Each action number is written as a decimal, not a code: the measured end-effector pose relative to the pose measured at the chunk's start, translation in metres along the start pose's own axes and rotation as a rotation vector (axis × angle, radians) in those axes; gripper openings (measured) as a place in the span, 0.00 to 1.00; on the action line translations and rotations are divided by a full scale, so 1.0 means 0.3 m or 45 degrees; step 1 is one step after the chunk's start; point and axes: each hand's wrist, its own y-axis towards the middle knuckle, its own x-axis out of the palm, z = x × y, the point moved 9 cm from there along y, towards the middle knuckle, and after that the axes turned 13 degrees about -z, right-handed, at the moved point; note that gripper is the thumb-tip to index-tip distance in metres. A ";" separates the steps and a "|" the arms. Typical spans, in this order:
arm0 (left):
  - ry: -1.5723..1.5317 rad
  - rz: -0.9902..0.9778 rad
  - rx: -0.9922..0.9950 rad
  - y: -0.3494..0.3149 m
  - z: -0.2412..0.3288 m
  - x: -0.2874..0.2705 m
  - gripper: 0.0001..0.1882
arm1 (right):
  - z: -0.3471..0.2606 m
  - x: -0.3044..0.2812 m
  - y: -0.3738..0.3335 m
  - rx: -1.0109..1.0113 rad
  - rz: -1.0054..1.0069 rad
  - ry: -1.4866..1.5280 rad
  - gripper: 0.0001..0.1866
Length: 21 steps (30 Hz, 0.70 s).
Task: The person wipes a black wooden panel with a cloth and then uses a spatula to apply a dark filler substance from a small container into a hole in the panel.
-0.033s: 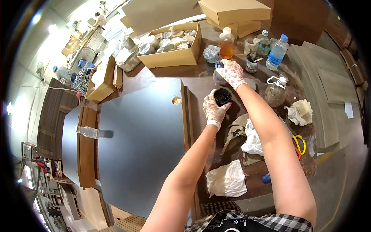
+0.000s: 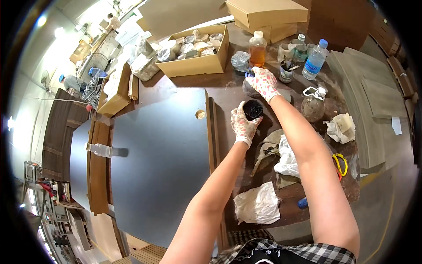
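My left hand (image 2: 245, 122), in a patterned glove, is closed around a small round cup (image 2: 253, 110) with dark, glossy black material inside. My right hand (image 2: 264, 83), gloved the same way, reaches farther out over a greyish rounded container (image 2: 249, 89). Its fingers are pinched together beside a bit of blue at the container's top; what they hold is too small to make out. Just beyond that hand are a plastic-wrapped bundle (image 2: 240, 61) and a bottle of amber liquid (image 2: 258, 49). A tin with brushes or sticks (image 2: 286, 72) stands to its right.
A dark flat panel (image 2: 160, 163) with a round hole lies at left, a clear bottle (image 2: 101, 150) beyond it. An open carton (image 2: 193, 68) of wrapped lumps stands behind. Right: a blue-capped bottle (image 2: 315, 60), a clear jug (image 2: 312, 108), yellow-handled scissors (image 2: 343, 163) and rags (image 2: 258, 203).
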 end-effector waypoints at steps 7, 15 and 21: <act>-0.117 0.086 0.014 0.018 -0.044 -0.005 0.49 | -0.069 -0.159 -0.111 -0.288 -0.020 0.045 0.23; -0.813 -0.084 -0.152 -0.016 -0.110 0.022 0.45 | -0.045 -0.037 -0.256 -0.290 -0.108 0.031 0.21; -0.524 -0.279 0.129 -0.260 0.026 -0.144 0.42 | -0.081 0.034 -0.302 -0.412 -0.157 -0.007 0.24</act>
